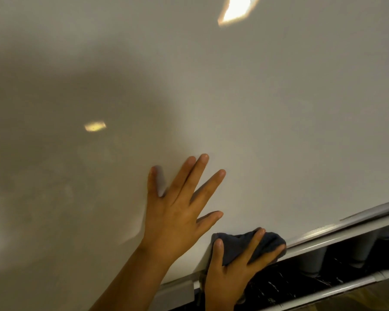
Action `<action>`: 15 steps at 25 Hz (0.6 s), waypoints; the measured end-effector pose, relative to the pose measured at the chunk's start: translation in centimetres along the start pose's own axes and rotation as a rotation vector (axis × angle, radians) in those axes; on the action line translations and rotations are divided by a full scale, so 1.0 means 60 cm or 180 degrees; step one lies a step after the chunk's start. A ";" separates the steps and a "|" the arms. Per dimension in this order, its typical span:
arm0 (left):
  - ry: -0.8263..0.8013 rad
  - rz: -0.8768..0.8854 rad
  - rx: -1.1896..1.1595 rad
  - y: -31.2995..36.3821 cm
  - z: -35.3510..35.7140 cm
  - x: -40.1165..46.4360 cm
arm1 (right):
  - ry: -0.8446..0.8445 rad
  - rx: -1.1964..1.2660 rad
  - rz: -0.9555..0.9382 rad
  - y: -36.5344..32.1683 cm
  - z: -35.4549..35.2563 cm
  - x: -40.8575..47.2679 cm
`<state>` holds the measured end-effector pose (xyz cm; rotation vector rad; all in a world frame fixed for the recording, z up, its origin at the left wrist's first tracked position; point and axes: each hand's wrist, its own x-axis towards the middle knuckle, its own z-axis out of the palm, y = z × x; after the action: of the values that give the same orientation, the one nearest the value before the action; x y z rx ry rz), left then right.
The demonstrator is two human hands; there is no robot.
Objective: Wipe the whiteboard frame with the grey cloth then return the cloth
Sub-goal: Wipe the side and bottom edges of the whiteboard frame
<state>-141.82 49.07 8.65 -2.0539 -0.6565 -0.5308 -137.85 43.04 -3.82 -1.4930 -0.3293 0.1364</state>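
Observation:
A large whiteboard [234,97] fills most of the head view. Its pale metal frame [337,234] runs slantwise along the bottom right. My left hand [180,209] lies flat on the board surface, fingers spread, holding nothing. Just below and to the right, my right hand [231,272] presses the bunched grey cloth [240,245] against the bottom frame edge, fingers spread over the cloth.
Under the frame is a dark gap [305,281] with pale cylindrical legs [312,263] and dark marbled floor. A second white rail [346,288] runs lower down, with wood flooring at the bottom right corner. Ceiling lights reflect on the board [236,10].

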 end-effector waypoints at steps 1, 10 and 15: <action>0.0003 -0.0034 -0.0004 -0.006 0.003 -0.010 | -0.0077 -0.0051 -0.0004 -0.001 0.007 -0.016; 0.0148 -0.0115 -0.0081 -0.029 0.017 -0.047 | -0.0072 0.0048 -0.0248 0.013 0.014 -0.032; 0.0210 -0.0143 -0.0128 -0.026 0.025 -0.041 | 0.0184 -0.0069 -0.0441 0.036 -0.049 0.108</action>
<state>-144.49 50.47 7.41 -2.0541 -0.6591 -0.6397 -130.59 42.31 -5.21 -1.4876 -0.3872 -0.0209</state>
